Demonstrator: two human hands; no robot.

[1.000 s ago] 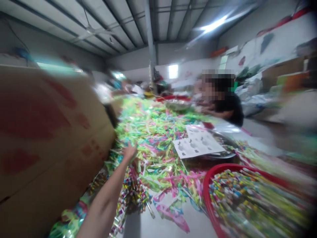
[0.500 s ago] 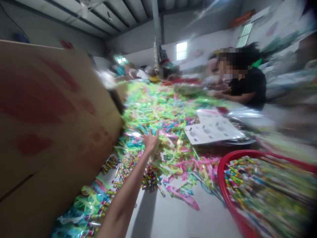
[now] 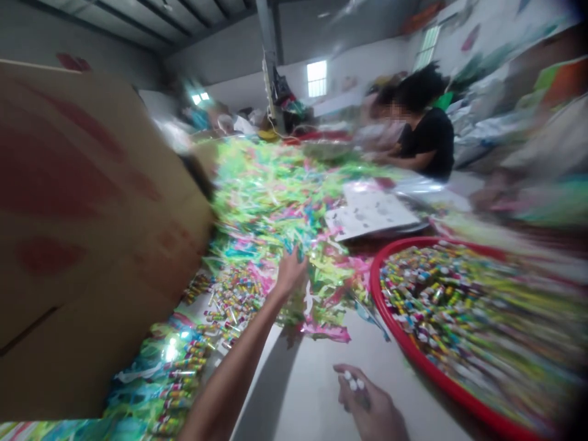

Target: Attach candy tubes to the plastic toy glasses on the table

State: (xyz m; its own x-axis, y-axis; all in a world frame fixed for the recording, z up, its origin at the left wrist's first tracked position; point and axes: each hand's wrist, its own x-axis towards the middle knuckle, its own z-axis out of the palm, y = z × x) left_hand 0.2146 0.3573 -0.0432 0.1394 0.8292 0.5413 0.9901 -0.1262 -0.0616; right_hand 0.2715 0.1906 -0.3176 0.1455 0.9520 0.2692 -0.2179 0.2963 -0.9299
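Note:
My left hand reaches into the heap of green, pink and blue plastic strips, its fingers bent among them; blur hides whether they grip any. Low in the view, above the white table, my right hand is closed around several white-ended sticks. Just left of my left forearm lies a pile of small striped tubes. To the right of my right hand stands a red-rimmed basket full of similar tubes with coloured ends.
A big cardboard box fills the left side. Printed white sheets lie beyond the basket. A person in a black top sits across at the right, and another person's blurred arms show at the far right. More striped tubes line the near left.
My right hand has come into view at the bottom with the sticks. My left hand is now lower among the strips, near the pink ones. The view has shifted to the right.

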